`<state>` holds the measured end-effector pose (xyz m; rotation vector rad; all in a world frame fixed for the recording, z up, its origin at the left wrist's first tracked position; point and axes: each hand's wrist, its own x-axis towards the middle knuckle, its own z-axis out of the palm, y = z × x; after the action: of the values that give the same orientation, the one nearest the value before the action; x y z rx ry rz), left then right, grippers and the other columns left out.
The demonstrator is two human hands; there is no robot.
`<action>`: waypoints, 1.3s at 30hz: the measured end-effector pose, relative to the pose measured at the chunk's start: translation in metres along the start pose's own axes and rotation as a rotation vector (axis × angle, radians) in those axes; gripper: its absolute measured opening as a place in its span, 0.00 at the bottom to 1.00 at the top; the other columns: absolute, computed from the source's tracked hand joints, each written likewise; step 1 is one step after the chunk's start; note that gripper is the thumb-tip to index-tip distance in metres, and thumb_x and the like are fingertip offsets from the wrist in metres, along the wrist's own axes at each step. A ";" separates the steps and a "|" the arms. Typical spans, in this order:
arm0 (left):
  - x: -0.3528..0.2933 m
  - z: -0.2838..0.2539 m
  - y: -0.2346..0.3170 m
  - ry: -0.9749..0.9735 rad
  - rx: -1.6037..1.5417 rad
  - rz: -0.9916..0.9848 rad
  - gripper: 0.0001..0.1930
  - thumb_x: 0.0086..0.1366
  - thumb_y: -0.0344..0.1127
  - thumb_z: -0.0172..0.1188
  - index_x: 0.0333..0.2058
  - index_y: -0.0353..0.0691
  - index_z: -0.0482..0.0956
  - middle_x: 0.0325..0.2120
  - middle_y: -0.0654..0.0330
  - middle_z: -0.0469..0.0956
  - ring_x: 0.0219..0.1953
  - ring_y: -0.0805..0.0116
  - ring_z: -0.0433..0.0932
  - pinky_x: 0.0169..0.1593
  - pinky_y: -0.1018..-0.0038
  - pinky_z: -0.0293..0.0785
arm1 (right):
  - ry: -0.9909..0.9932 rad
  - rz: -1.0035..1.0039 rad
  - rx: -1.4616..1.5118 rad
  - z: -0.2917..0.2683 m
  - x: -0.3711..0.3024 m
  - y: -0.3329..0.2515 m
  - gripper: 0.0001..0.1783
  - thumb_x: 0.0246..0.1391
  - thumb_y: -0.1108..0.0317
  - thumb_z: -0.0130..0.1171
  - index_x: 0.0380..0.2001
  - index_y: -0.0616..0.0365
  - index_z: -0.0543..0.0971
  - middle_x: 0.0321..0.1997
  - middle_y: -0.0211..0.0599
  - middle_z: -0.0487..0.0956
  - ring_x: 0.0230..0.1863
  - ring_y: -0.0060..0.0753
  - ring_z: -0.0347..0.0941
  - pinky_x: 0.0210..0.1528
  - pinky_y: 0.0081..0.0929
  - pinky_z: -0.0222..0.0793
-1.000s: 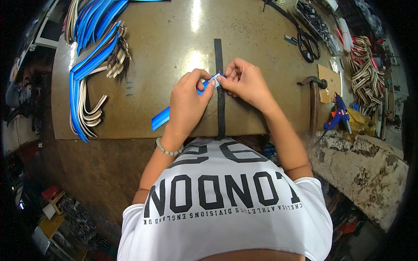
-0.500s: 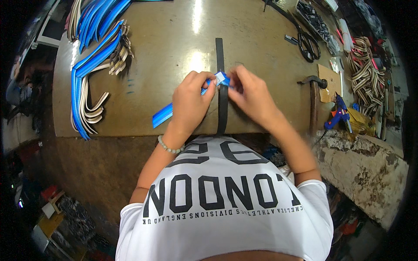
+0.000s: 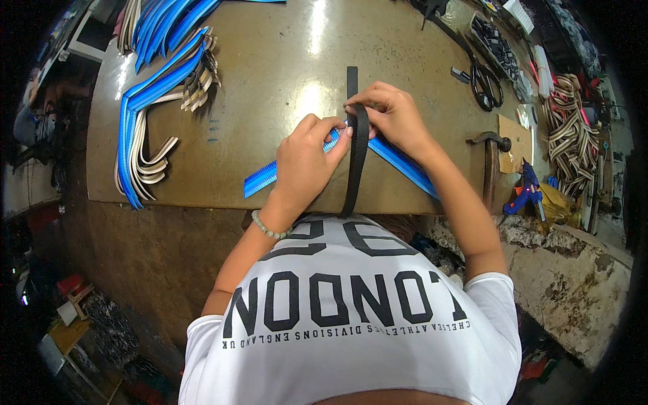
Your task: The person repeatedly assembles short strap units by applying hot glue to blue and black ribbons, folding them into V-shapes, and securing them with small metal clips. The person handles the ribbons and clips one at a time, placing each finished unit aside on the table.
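Note:
A blue strap (image 3: 260, 178) lies bent across the middle of the table, one leg running down left and the other down right. My left hand (image 3: 307, 152) pinches it near the bend between thumb and fingertips. A black strap (image 3: 354, 169) runs from the table's front edge up over the bend, and its far end lies flat beyond my hands. Close to the left fingertips, my right hand (image 3: 393, 118) has thumb and forefinger closed on the black strap where it arches up. My fingers partly hide the bend.
Blue and cream straps (image 3: 145, 101) are heaped at the left. Along the right lie scissors (image 3: 484, 86), a tray of small black parts (image 3: 495, 47), a hammer (image 3: 489, 145), a blue glue gun (image 3: 528, 189) and a bundle of striped straps (image 3: 570, 128).
My right hand has gone from the blue strap to the black one, lifting it into a loop over the bend. The blue strap's right leg now shows. My left hand keeps its pinch.

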<state>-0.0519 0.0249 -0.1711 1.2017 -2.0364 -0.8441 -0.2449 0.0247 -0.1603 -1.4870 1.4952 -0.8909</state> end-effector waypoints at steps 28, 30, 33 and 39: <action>-0.001 -0.001 -0.003 0.083 -0.098 0.017 0.17 0.73 0.31 0.41 0.57 0.36 0.67 0.40 0.44 0.72 0.39 0.46 0.76 0.43 0.57 0.72 | 0.333 0.233 -0.468 0.034 -0.091 -0.060 0.16 0.65 0.58 0.53 0.37 0.64 0.71 0.26 0.64 0.77 0.31 0.70 0.74 0.28 0.57 0.68; -0.001 -0.001 -0.005 0.074 -0.122 -0.005 0.17 0.73 0.31 0.40 0.57 0.35 0.67 0.40 0.45 0.72 0.40 0.47 0.76 0.45 0.58 0.72 | 0.329 0.255 -0.389 0.041 -0.086 -0.062 0.16 0.64 0.60 0.54 0.37 0.65 0.70 0.29 0.65 0.77 0.30 0.69 0.74 0.30 0.54 0.70; -0.002 0.000 -0.007 0.070 -0.163 -0.029 0.17 0.73 0.31 0.40 0.57 0.34 0.67 0.39 0.46 0.72 0.39 0.50 0.76 0.46 0.60 0.72 | 0.499 0.092 -0.306 0.040 -0.092 -0.051 0.17 0.65 0.61 0.54 0.44 0.68 0.71 0.30 0.63 0.77 0.30 0.66 0.74 0.30 0.44 0.70; 0.002 -0.005 -0.012 0.030 -0.313 -0.096 0.17 0.73 0.33 0.45 0.56 0.32 0.68 0.37 0.48 0.72 0.38 0.55 0.74 0.46 0.64 0.71 | 0.369 0.157 -0.405 0.054 -0.085 -0.046 0.16 0.64 0.61 0.56 0.40 0.67 0.73 0.31 0.61 0.78 0.31 0.65 0.75 0.33 0.45 0.70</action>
<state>-0.0428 0.0178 -0.1765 1.1324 -1.7540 -1.1357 -0.1805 0.1105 -0.1336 -1.5103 2.1345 -0.8309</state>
